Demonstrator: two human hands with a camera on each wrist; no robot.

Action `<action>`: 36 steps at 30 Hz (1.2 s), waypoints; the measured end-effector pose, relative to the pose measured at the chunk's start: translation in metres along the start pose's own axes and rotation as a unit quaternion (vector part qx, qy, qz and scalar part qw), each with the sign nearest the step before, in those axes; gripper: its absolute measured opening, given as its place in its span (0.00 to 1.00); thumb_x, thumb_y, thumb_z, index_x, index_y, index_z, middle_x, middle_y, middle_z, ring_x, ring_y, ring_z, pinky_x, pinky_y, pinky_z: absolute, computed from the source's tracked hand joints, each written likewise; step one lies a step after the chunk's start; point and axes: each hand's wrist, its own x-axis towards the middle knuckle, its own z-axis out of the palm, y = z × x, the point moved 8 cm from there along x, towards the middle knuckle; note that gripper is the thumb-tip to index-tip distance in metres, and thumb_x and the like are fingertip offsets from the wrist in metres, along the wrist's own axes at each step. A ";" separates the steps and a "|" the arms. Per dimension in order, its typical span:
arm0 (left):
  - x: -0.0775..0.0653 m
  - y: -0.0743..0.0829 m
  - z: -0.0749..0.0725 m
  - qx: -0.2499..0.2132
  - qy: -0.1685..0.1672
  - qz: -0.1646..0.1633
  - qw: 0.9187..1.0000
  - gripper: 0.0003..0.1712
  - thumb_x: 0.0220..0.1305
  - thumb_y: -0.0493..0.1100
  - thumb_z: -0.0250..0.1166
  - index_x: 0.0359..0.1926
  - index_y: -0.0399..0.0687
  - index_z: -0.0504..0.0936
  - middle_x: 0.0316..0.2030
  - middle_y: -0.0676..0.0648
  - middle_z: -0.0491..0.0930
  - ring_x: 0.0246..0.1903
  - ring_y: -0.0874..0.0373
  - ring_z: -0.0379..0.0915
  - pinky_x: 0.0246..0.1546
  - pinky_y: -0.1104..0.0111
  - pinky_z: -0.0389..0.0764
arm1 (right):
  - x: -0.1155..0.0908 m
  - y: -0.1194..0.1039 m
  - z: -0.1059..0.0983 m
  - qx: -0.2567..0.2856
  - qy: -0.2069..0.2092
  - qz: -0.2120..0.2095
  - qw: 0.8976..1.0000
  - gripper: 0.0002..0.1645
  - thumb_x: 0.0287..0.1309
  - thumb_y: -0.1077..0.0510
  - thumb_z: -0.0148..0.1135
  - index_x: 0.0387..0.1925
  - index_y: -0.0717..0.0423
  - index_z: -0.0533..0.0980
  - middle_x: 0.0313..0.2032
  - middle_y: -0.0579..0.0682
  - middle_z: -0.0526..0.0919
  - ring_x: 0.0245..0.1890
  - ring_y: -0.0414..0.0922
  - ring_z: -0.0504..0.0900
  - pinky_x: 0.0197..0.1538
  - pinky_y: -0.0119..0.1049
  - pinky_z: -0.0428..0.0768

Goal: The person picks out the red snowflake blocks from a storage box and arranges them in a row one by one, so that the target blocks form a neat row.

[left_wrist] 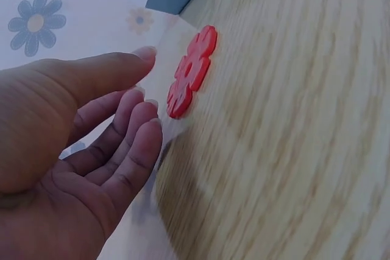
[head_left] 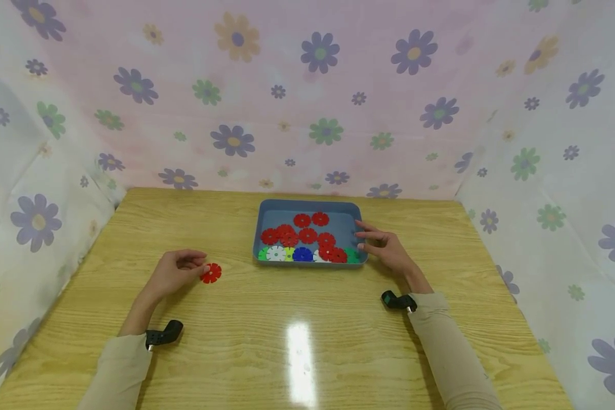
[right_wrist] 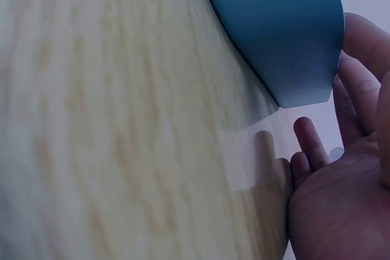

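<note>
On the table to the left of the tray lies a red flower-shaped plastic disc [head_left: 212, 273], notched round its edge. My left hand [head_left: 176, 273] is right beside it, thumb and fingers loosely bent. In the left wrist view, a gap shows between the thumb tip and the disc [left_wrist: 192, 72], which rests on the wood. At the right end of the blue-grey tray [head_left: 310, 206] is my right hand [head_left: 389, 250], its fingertips at the rim. The right wrist view shows its fingers partly hidden behind the tray's wall [right_wrist: 280, 35].
Inside the tray are several red discs [head_left: 307, 236], with a white disc [head_left: 275, 254], a blue disc [head_left: 302, 254] and green and yellow ones along the near side. The wooden table [head_left: 236, 330] meets a flowered cloth [head_left: 287, 114] at the back and sides.
</note>
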 end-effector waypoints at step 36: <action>0.041 0.090 0.093 -0.231 -0.076 0.089 0.966 0.20 0.72 0.37 0.64 0.56 0.23 0.77 0.46 0.41 0.84 0.44 0.41 0.84 0.50 0.53 0.85 | 0.000 0.001 0.000 0.009 0.003 0.002 1.000 0.23 0.68 0.67 0.62 0.60 0.75 0.75 0.76 0.60 0.61 0.80 0.51 0.49 0.69 0.22 0.64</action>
